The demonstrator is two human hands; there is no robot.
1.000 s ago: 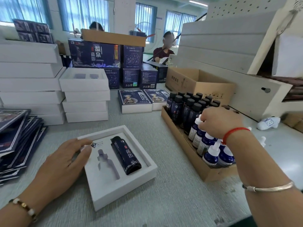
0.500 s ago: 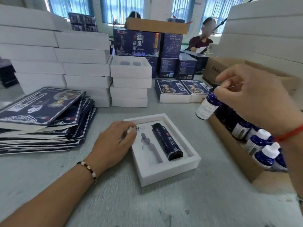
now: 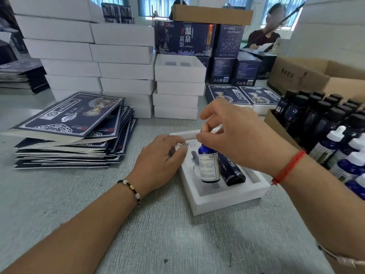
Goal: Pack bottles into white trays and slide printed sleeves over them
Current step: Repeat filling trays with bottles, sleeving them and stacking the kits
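Observation:
A white tray (image 3: 227, 198) lies on the grey table in front of me. A dark blue bottle (image 3: 232, 171) lies in its right slot. My right hand (image 3: 237, 133) grips the top of a blue dropper bottle (image 3: 209, 167) with a white label, holding it upright over the tray's left slot. My left hand (image 3: 160, 163) rests flat on the tray's left rim. A pile of printed dark blue sleeves (image 3: 73, 125) lies at the left.
Stacks of white trays (image 3: 122, 70) stand behind the sleeves. A cardboard crate (image 3: 276, 123) at the right holds several dark bottles and dropper bottles. Printed boxes (image 3: 183, 39) and finished packs (image 3: 243, 93) sit farther back. Two people sit at the far side.
My right hand has carried the dropper bottle from above the crate leftward and down to the tray. My left hand stays on the tray's rim. The camera has turned left.

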